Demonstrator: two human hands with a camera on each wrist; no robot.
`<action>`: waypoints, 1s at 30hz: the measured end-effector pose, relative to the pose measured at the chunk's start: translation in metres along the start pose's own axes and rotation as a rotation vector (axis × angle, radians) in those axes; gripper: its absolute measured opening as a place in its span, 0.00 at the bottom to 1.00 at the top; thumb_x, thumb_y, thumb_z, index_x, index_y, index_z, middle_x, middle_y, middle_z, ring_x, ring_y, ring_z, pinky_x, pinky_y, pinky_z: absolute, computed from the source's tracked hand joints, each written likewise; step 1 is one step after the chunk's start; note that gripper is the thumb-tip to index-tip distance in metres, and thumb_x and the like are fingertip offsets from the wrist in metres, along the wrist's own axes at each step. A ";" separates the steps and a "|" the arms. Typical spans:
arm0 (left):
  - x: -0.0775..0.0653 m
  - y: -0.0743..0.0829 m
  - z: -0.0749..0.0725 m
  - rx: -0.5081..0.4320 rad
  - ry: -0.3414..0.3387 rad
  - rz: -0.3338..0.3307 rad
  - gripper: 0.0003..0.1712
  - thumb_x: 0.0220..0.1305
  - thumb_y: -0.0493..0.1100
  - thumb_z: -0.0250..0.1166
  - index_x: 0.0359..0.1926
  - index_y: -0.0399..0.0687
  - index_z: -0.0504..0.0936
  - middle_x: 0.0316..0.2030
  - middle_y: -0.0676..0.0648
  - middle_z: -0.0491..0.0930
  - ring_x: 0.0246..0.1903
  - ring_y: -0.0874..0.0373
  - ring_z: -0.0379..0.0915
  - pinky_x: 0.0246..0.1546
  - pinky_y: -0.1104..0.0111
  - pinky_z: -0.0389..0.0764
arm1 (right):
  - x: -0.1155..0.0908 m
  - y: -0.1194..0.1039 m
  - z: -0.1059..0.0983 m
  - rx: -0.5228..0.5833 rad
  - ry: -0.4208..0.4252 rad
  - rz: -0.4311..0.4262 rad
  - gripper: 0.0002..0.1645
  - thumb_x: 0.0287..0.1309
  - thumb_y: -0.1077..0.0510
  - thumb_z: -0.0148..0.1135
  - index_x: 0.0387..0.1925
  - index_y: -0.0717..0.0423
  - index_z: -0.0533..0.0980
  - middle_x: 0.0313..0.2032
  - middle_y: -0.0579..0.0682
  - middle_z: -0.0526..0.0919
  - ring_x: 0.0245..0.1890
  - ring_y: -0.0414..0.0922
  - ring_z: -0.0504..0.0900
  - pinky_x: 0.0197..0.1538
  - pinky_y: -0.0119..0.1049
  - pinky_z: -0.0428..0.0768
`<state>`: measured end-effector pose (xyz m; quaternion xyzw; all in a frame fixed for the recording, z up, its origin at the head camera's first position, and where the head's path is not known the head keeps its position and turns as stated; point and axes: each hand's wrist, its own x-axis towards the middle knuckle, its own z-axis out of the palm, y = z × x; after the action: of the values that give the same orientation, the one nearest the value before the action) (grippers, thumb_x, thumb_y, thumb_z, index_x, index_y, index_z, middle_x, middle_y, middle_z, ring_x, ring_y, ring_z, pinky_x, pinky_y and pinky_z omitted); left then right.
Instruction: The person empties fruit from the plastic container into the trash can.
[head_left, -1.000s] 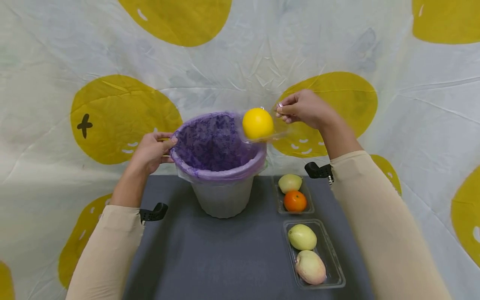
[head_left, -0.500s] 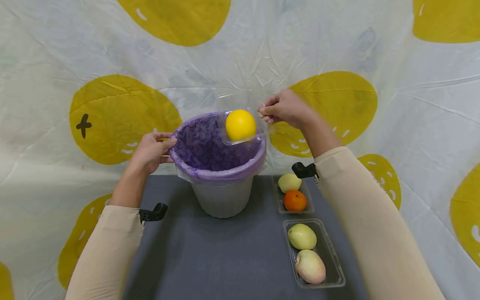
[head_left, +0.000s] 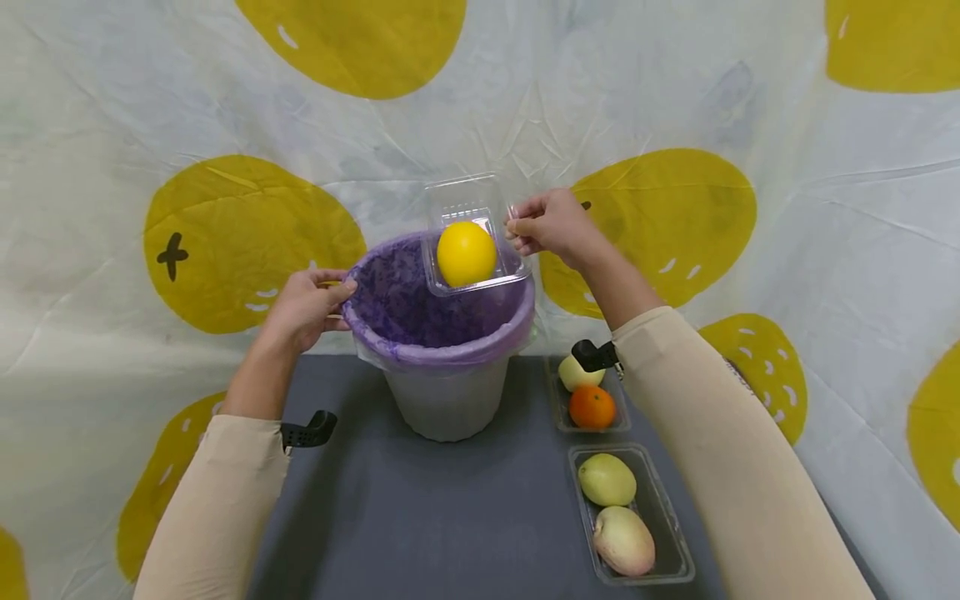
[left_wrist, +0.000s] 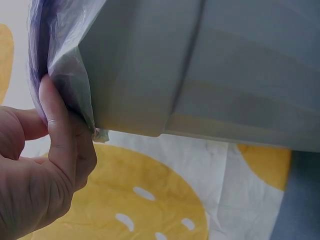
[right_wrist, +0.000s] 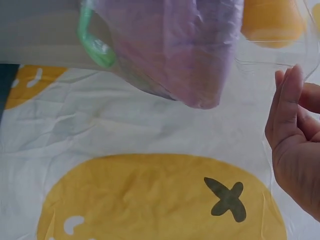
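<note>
My left hand (head_left: pixel 307 308) pinches the left rim of a bin (head_left: pixel 448 400) lined with a purple bag (head_left: pixel 442 354); in the left wrist view its fingers (left_wrist: pixel 57 125) press the liner against the rim. By its right edge, my right hand (head_left: pixel 551 223) pinches a clear plastic tray (head_left: pixel 457 196). The tray tilts over the bin's opening. A round yellow fruit (head_left: pixel 467 254) lies in it, apart from the fingers. In the right wrist view, the right hand (right_wrist: pixel 297 135) is at the tray's edge beside the liner.
On the dark grey table (head_left: pixel 420 517), right of the bin, a clear tray (head_left: pixel 558 417) holds an orange (head_left: pixel 592 407) and a pale yellow-green fruit (head_left: pixel 576 375). Nearer, another tray (head_left: pixel 667 533) holds a yellow-green fruit (head_left: pixel 607 479) and a pinkish one (head_left: pixel 624 540). A patterned cloth (head_left: pixel 480 108) hangs behind.
My right hand has moved left with the tray and yellow fruit, from the bin's right side to over its opening. The left hand stays on the rim.
</note>
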<state>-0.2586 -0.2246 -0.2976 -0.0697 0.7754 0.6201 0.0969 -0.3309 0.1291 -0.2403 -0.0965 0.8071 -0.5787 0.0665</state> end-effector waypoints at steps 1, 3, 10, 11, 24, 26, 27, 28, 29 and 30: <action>0.000 0.000 0.000 0.003 0.001 0.003 0.34 0.80 0.47 0.56 0.79 0.42 0.58 0.53 0.47 0.71 0.32 0.63 0.76 0.33 0.70 0.87 | 0.000 0.000 0.001 -0.003 0.006 -0.003 0.13 0.69 0.64 0.65 0.49 0.72 0.79 0.33 0.53 0.84 0.23 0.41 0.81 0.32 0.30 0.87; 0.001 0.000 0.002 0.000 -0.002 0.009 0.35 0.79 0.48 0.57 0.79 0.43 0.58 0.53 0.48 0.71 0.32 0.63 0.75 0.33 0.70 0.86 | -0.001 0.001 0.001 0.000 0.012 -0.008 0.12 0.69 0.64 0.64 0.49 0.71 0.79 0.34 0.54 0.84 0.23 0.41 0.81 0.31 0.30 0.87; 0.006 0.002 0.006 0.006 -0.006 0.016 0.35 0.80 0.47 0.56 0.80 0.42 0.58 0.55 0.47 0.70 0.32 0.63 0.76 0.33 0.71 0.86 | -0.001 0.006 -0.001 0.029 0.017 -0.015 0.12 0.69 0.65 0.64 0.49 0.71 0.78 0.38 0.54 0.84 0.23 0.41 0.83 0.30 0.30 0.87; 0.007 0.002 0.007 0.008 -0.006 0.017 0.35 0.80 0.47 0.56 0.80 0.42 0.58 0.55 0.47 0.70 0.32 0.63 0.76 0.32 0.71 0.86 | -0.001 0.006 -0.001 0.030 0.019 -0.019 0.12 0.69 0.65 0.65 0.49 0.71 0.78 0.38 0.54 0.84 0.23 0.42 0.83 0.30 0.31 0.87; 0.008 0.002 0.007 0.009 -0.006 0.021 0.33 0.79 0.46 0.57 0.78 0.40 0.60 0.49 0.46 0.74 0.31 0.63 0.79 0.32 0.71 0.86 | 0.003 0.010 0.000 0.069 0.036 -0.093 0.16 0.67 0.68 0.65 0.52 0.77 0.78 0.35 0.53 0.85 0.21 0.42 0.82 0.28 0.33 0.88; 0.008 0.002 0.008 0.008 -0.003 0.021 0.33 0.80 0.46 0.57 0.77 0.40 0.61 0.49 0.46 0.74 0.31 0.63 0.78 0.32 0.71 0.86 | 0.003 0.012 0.000 0.046 0.044 -0.111 0.16 0.67 0.68 0.66 0.52 0.77 0.78 0.36 0.53 0.85 0.21 0.41 0.82 0.28 0.33 0.87; 0.007 0.002 0.008 0.010 -0.001 0.020 0.33 0.80 0.46 0.57 0.77 0.40 0.61 0.49 0.46 0.74 0.31 0.63 0.78 0.32 0.71 0.87 | 0.003 0.013 0.000 0.037 0.051 -0.117 0.16 0.66 0.68 0.66 0.51 0.77 0.79 0.38 0.53 0.85 0.21 0.41 0.82 0.29 0.33 0.87; 0.007 0.002 0.008 0.010 0.001 0.019 0.32 0.80 0.46 0.57 0.77 0.40 0.61 0.48 0.46 0.74 0.31 0.63 0.78 0.32 0.71 0.87 | 0.003 0.014 0.000 0.029 0.057 -0.122 0.16 0.66 0.67 0.67 0.51 0.76 0.79 0.39 0.54 0.85 0.21 0.41 0.81 0.29 0.33 0.87; 0.007 0.002 0.008 0.011 0.002 0.019 0.32 0.80 0.46 0.57 0.77 0.40 0.61 0.48 0.46 0.75 0.31 0.63 0.79 0.32 0.71 0.87 | 0.002 0.015 0.000 0.021 0.065 -0.127 0.16 0.66 0.67 0.67 0.51 0.76 0.79 0.39 0.54 0.85 0.21 0.41 0.81 0.29 0.33 0.88; 0.007 0.002 0.008 0.010 0.002 0.017 0.32 0.80 0.46 0.57 0.77 0.40 0.61 0.48 0.46 0.75 0.31 0.63 0.78 0.32 0.71 0.87 | 0.002 0.015 0.000 0.013 0.071 -0.133 0.17 0.66 0.66 0.67 0.51 0.75 0.80 0.40 0.54 0.85 0.21 0.41 0.82 0.29 0.33 0.88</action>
<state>-0.2658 -0.2160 -0.2990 -0.0632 0.7792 0.6170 0.0911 -0.3343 0.1334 -0.2549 -0.1289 0.7971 -0.5900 0.0001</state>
